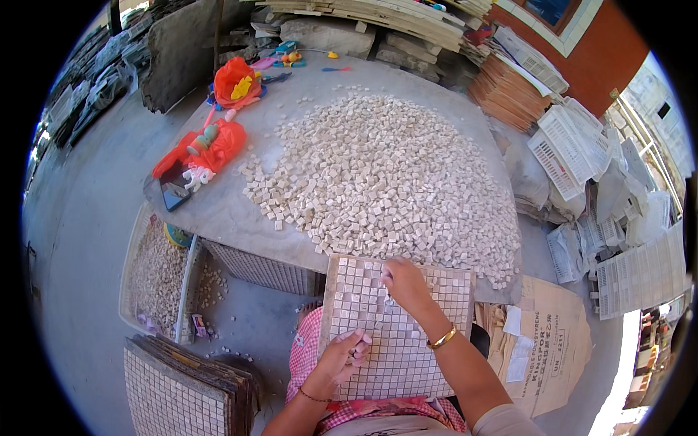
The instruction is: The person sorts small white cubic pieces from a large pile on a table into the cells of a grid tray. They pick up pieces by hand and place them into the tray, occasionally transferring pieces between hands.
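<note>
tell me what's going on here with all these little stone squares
A person is working over a gridded tray of small square mosaic tiles. The right hand is over its far part, fingers bent down; the left hand is curled over its near left part. Whether either grip holds a tile is hard to tell. Most of the grid looks filled, and a heap of loose tiles lies on the table beyond.

Soft daylight washes over the left hand (343,357) and right hand (406,283), and there's white glare burning out the ground (619,385) far right of them! Left of them, shade gathers beneath the table (243,212); straight edges bow toward a black, blue-fringed rim.
</note>
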Available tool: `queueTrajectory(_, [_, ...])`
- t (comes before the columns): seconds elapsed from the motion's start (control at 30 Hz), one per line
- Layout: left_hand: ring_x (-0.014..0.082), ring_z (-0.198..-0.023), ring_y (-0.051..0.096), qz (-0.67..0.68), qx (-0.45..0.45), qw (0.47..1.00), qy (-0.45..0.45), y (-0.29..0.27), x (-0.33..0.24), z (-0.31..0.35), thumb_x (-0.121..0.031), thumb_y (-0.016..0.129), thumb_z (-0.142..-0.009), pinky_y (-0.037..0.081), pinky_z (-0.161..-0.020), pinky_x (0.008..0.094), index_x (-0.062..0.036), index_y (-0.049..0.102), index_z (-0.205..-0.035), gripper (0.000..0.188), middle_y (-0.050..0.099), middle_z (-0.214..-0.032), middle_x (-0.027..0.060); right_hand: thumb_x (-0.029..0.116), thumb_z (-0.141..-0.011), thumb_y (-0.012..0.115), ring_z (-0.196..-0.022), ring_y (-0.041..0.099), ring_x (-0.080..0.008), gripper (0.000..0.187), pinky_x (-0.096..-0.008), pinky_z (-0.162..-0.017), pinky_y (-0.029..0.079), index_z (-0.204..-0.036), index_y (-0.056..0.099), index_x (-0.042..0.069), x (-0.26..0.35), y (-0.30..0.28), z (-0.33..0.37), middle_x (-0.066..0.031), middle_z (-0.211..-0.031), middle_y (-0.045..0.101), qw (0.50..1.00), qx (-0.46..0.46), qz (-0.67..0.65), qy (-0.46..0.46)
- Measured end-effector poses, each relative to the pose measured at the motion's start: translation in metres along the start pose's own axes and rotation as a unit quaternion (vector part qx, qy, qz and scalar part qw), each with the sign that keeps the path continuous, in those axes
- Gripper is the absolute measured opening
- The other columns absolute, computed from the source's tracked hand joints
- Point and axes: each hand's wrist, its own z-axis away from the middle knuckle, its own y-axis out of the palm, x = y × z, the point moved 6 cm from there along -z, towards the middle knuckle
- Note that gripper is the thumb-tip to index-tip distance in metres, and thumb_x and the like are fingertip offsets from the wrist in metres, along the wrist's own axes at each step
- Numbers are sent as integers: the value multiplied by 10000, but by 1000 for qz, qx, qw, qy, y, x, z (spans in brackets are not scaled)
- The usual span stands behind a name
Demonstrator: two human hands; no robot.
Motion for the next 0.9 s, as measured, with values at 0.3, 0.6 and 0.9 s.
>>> queueTrajectory(0.3, [89,-515,380,4,-18,1000,17,-7,-2,7,-226,465,-943,325,-450,212,-17,565,-851,249,446,-626,-17,118,-873,558,-778,545,-111,112,-246,-658,440,-961,554,49,-33,-7,16,11,-847,571,755,95,-603,238])
queueTrajectory(0.6, [92,-505,375,7,-15,1000,23,-3,-6,8,-222,455,-946,318,-449,214,-17,562,-851,249,443,-622,-9,170,-760,659,-662,573,-222,150,-334,-594,450,-772,634,23,-1,-1,12,-92,-770,569,997,39,5,69])
queueTrajectory(0.9, [101,-511,377,12,-15,999,39,-6,-9,12,-207,447,-948,327,-460,225,-10,556,-841,249,440,-619,-2,178,-770,651,-711,575,-315,144,-414,-617,467,-792,572,59,11,8,28,-107,-786,556,994,-45,61,72])
